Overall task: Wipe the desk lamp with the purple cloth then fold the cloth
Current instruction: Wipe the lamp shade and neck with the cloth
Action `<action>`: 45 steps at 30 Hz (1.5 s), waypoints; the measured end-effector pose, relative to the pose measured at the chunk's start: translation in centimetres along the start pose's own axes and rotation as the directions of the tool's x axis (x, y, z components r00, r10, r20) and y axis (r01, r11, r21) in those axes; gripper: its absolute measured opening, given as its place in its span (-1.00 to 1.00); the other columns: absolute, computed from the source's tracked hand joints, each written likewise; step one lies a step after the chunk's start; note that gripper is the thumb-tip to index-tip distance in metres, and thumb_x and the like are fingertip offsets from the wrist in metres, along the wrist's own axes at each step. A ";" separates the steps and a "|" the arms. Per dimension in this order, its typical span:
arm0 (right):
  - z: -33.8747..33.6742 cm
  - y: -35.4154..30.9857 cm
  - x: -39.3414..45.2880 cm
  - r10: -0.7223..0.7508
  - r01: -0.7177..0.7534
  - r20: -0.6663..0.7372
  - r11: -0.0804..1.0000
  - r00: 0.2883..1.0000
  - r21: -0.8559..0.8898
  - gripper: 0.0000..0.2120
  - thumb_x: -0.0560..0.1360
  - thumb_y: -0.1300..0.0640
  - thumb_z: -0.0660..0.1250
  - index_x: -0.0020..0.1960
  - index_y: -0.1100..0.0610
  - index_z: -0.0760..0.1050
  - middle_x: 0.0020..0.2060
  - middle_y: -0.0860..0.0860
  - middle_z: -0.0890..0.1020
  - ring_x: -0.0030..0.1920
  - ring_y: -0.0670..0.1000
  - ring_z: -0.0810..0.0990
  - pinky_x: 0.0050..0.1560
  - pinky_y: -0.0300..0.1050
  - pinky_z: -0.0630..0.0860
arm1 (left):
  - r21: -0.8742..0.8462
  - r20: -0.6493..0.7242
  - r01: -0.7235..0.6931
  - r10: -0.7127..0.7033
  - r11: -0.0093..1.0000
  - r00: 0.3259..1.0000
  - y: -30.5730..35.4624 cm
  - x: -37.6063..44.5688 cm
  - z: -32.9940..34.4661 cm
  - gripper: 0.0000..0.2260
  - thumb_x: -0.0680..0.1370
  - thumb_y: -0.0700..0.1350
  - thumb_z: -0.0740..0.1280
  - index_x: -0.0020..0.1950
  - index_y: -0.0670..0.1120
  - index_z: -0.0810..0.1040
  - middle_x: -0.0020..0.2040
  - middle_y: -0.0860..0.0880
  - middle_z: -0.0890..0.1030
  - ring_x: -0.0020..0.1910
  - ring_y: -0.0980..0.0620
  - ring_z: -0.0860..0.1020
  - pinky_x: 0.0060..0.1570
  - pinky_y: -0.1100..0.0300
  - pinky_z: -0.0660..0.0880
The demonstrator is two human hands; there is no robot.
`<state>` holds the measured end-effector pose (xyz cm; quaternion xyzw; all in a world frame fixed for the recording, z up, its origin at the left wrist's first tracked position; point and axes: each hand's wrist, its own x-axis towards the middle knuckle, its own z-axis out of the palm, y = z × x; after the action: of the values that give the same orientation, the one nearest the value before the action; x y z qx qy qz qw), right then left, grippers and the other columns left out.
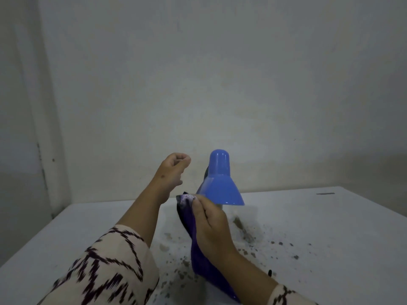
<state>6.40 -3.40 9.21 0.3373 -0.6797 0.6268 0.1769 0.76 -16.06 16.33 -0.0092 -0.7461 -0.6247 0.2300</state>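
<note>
Nearest, patterned sleeves are seen at the bottom edge, with the white table under them, speckled with dark crumbs near centre. The cloth is gripped in the right hand, fingers closed over it; it hangs from the hand toward the near edge, and its top corner is bunched just beside the left lower rim of the lamp. Actual contact with the shade cannot be told. Farther left, the left hand is raised, loosely curled, holding nothing, apart from the lamp. The lamp's blue shade stands at the far centre of the table; its base is hidden behind hand and shade. A plain wall is behind.

Progress, as judged: wiping is under way or about to begin at the shade's rim. Folding is not started, as the cloth is unfolded.
</note>
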 end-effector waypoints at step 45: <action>2.9 -2.4 8.7 0.175 -0.134 0.119 0.947 0.977 -0.293 -0.84 0.50 0.18 0.27 0.06 0.15 0.53 -0.07 0.04 0.62 -0.05 0.01 0.55 0.03 -0.06 0.54 | 0.321 -0.416 -0.211 0.338 0.923 0.845 -2.2 -5.0 -4.8 -0.75 0.43 -0.28 0.33 -0.01 -0.07 0.32 -0.05 0.02 0.39 -0.11 0.05 0.37 -0.13 0.26 0.33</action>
<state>2.38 -8.20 16.33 0.2981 -0.7977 0.5093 0.1243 6.13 -19.66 13.12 0.0633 -0.7363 -0.4643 0.4882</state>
